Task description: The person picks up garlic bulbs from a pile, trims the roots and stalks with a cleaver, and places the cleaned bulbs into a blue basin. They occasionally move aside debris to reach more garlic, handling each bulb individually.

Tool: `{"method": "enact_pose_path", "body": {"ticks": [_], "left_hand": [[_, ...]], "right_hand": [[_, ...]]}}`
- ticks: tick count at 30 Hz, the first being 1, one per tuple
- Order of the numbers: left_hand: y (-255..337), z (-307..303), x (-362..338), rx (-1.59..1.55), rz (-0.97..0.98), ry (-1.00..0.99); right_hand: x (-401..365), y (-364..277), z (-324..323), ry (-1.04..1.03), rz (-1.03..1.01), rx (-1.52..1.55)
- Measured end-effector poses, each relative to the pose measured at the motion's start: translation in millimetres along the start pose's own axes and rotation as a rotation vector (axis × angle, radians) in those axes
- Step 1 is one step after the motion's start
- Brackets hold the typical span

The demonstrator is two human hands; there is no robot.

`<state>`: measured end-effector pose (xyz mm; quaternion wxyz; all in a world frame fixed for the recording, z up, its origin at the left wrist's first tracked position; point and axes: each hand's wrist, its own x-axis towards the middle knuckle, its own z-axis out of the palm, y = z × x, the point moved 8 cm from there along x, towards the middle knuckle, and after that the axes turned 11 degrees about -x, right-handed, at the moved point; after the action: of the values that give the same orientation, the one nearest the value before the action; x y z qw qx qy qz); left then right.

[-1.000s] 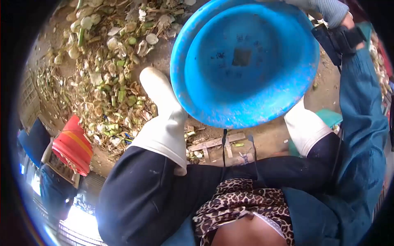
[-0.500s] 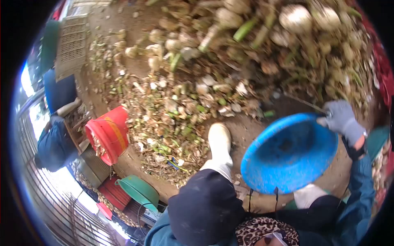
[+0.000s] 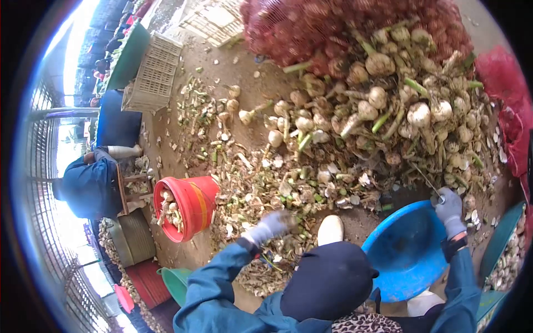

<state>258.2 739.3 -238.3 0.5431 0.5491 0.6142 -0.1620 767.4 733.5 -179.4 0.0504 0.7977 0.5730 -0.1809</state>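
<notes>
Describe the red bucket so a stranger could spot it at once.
From the big garlic pile, follow the scraps toward the person in blue. The red bucket is between the scraps and that person. Unlike the darker red tub nearby, it has a yellow-orange band and garlic bulbs inside.

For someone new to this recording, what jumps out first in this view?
The heap of garlic bulbs at upper right dominates, a red mesh sack behind it. Then come the blue basin at lower right, beside the right hand, and the red bucket left of center, with bulbs inside.
</notes>
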Motion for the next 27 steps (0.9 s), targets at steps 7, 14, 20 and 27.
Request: {"method": "enact_pose_path", "body": {"ticks": [7, 14, 20, 27], "left_hand": [[1.8, -245.4, 89.7, 0.007, -0.049, 0.856], [65.2, -292.4, 149.4, 0.303, -0.011, 0.938], [37.5, -299.3, 162.0, 0.160, -0.134, 0.800], [-60.9, -368.3, 183.6, -0.328, -0.269, 0.775]], "right_hand": [[-21.8, -37.4, 30.5, -0.015, 0.302, 0.425], [-31.0, -74.8, 52.7, -0.082, 0.323, 0.208], [-24.7, -79.0, 53.2, -0.110, 0.328, 0.087], [-23.2, -75.8, 60.1, -0.143, 0.388, 0.065]]}}
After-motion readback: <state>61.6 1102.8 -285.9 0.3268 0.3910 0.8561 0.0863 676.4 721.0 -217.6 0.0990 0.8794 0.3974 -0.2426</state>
